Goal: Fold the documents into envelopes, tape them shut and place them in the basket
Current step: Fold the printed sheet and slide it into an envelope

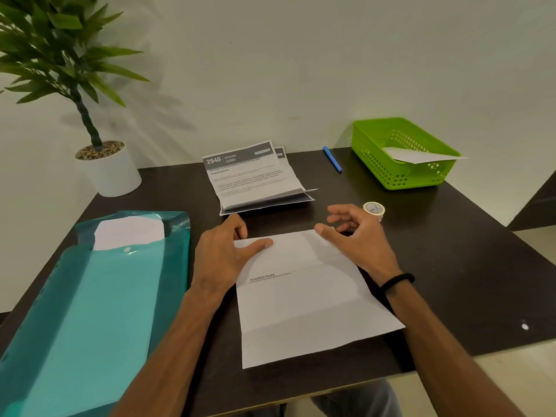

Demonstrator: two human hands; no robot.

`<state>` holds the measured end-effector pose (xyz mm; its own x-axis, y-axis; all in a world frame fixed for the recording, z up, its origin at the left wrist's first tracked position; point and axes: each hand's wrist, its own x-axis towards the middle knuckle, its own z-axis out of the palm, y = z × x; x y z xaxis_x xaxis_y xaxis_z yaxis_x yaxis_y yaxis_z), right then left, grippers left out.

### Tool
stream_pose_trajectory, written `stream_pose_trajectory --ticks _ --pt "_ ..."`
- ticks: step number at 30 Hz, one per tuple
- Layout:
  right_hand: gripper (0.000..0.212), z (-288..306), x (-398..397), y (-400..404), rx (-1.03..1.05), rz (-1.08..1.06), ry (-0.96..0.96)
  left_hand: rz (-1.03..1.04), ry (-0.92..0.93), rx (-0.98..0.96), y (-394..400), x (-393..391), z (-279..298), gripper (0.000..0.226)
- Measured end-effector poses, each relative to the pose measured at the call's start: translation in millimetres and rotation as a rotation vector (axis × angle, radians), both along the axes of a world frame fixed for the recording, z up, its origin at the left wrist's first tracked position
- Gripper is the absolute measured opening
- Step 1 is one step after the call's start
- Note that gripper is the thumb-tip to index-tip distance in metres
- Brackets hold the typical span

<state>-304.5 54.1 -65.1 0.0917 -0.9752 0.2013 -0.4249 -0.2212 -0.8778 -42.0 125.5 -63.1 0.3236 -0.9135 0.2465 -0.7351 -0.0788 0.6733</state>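
Folding is the step in hand: a white printed sheet lies flat on the dark matte tabletop, w/ its far edge already turned over into a band & faint creases across the middle. The left hand rests open on the sheet's far left corner, thumb pressed flat on the paper, gripping nothing. The right hand hovers at the sheet's far right corner, fingers loosely spread & curled, thumb near the fold edge, empty. Next move, prob.: run both hands along the fold to sharpen it, then bring the near part up to close the envelope shape; thin paper will shift unless one hand pins it. Beyond the sheet sits a stack of more printed docs, curled & creased. A small tape roll lies just past the right hand. Far right of the sheet, a green perforated plastic basket holds one white folded piece. Left of the sheet: a glossy teal plastic folder.
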Motion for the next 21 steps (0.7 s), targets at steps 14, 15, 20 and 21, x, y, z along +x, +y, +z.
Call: stream_pose_trajectory --ticks 14,15,20,21 --pt "0.085 4.2 -6.9 4.7 0.026 0.161 -0.015 0.034 0.063 -0.483 4.3 -3.4 2.0 0.037" --pt "0.077 3.1 -7.2 4.3 0.009 0.145 -0.018 0.031 0.061 -0.485 4.9 -3.9 3.1 0.037" --pt "0.041 0.7 -5.6 1.9 -0.038 0.073 -0.098 -0.04 0.005 -0.371 3.9 -6.5 3.9 0.045" --pt "0.038 -0.1 -5.5 1.0 -0.038 0.051 -0.102 -0.057 -0.03 -0.337 2.8 -6.6 2.3 0.046"
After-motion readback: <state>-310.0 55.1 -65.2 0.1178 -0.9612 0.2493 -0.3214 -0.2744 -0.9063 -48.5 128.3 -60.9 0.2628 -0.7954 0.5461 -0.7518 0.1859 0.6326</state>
